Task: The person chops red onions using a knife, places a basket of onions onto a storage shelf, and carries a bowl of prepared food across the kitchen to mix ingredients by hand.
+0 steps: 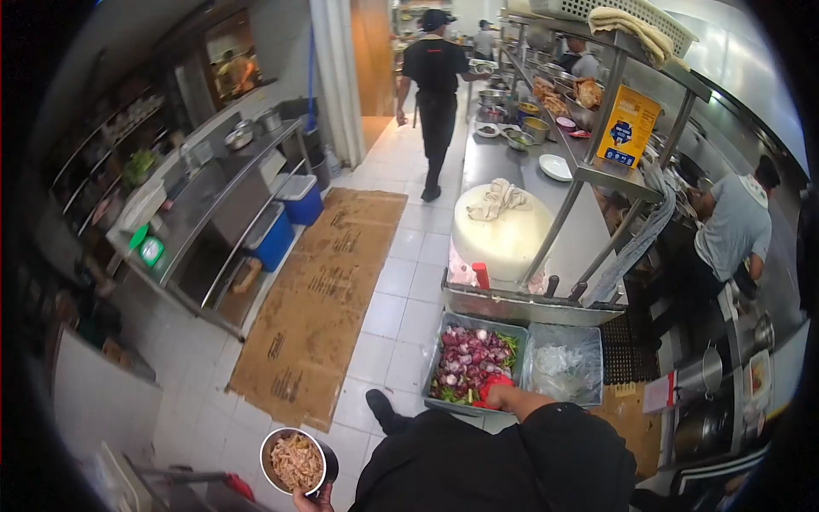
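At the bottom left, my left hand (314, 498) grips the rim of a round metal container (331, 461). Shredded light-brown meat (296, 462) fills it. My right hand (505, 396) reaches into the near corner of a grey tub (432, 388) and is closed around a red object (492, 384) whose kind I cannot make out. Most of those fingers are hidden. Purple-red onions (469, 354) and green vegetable pieces fill the tub. Right beside it stands a second grey tub (597, 367) lined with clear plastic and holding whitish contents.
Beyond the tubs, a round white chopping block (490, 235) bears a crumpled cloth (499, 199), beside the steel shelf frame (554, 213). Flattened cardboard (316, 299) covers the floor on the left. One person (436, 77) walks away down the aisle; another (738, 218) bends at the right counter.
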`<state>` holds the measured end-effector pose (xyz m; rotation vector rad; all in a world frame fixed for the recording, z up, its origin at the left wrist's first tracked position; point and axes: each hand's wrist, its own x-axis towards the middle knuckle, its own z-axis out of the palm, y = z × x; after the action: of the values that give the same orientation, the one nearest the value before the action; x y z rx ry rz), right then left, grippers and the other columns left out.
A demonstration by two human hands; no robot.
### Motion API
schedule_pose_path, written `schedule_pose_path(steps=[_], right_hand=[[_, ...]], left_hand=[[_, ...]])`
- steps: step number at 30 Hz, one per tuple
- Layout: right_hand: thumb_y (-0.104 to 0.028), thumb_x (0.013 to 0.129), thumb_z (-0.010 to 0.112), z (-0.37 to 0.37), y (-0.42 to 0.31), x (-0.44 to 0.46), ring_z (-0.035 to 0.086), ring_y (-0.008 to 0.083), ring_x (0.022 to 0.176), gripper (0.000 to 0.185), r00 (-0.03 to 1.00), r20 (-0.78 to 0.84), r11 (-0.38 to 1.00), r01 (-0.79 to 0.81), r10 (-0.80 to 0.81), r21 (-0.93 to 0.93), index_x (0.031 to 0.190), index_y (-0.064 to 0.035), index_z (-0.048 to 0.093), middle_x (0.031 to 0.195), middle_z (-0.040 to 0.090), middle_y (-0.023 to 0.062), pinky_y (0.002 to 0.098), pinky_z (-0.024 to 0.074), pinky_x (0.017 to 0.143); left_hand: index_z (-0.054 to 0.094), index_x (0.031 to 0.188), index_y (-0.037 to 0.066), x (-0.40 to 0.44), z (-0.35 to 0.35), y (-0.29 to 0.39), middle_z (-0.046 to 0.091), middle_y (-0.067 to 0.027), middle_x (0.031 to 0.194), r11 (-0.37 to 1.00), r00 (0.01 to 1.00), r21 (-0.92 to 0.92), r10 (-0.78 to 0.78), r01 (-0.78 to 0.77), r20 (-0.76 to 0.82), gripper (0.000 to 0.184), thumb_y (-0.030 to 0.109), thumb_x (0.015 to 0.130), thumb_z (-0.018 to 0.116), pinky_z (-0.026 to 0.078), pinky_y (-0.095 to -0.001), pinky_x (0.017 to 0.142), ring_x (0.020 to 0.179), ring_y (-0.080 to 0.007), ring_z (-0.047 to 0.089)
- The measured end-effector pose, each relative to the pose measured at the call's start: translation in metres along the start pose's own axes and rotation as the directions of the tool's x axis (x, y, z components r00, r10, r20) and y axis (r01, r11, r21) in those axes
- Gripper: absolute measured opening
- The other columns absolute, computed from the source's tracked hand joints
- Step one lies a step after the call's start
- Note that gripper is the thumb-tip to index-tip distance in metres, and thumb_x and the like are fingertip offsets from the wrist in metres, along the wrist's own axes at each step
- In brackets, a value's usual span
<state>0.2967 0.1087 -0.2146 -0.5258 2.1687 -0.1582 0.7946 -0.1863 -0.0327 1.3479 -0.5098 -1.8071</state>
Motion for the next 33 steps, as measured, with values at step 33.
schedule_pose_path(steps=[33], right_hand=[[-0.044,0.092,0.054,-0.201,-0.342,0.254,0.056,0.0187,0.054,0.038,0.913,-0.388,0.871,0.290,-0.127,0.397,0.091,-0.0070,0.063,0.062,0.059,0.0077,0.0366,0.0481,0.052]], left_hand=[[0.045,0.136,0.014,0.659,0.596,0.184,0.052,-0.0105,0.130,0.870,0.826,0.450,-0.397,0.201,0.400,0.060,0.042,0.084,0.056,0.046,-0.0521,0.094,0.118,-0.0272,0.051]])
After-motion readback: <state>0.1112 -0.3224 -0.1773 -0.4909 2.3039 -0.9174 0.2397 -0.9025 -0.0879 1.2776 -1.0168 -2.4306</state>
